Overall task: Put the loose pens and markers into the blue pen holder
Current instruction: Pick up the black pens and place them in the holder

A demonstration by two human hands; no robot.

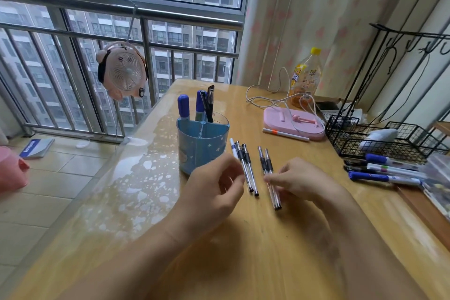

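Observation:
The blue pen holder stands mid-table with two blue markers and a black pen upright in it. Just right of it lie a white pen and two black gel pens, side by side. My left hand is curled over their left edge; the white pen's lower part is hidden behind its fingers. My right hand pinches a pair of gel pens at their middle, low over the table. A white pen with an orange band lies farther back. Several markers lie at the right.
A pink case with a white cable, a yellow-capped bottle and a black wire basket sit at the back right. A pink fan hangs from the window rail. The table's left edge drops to a tiled floor.

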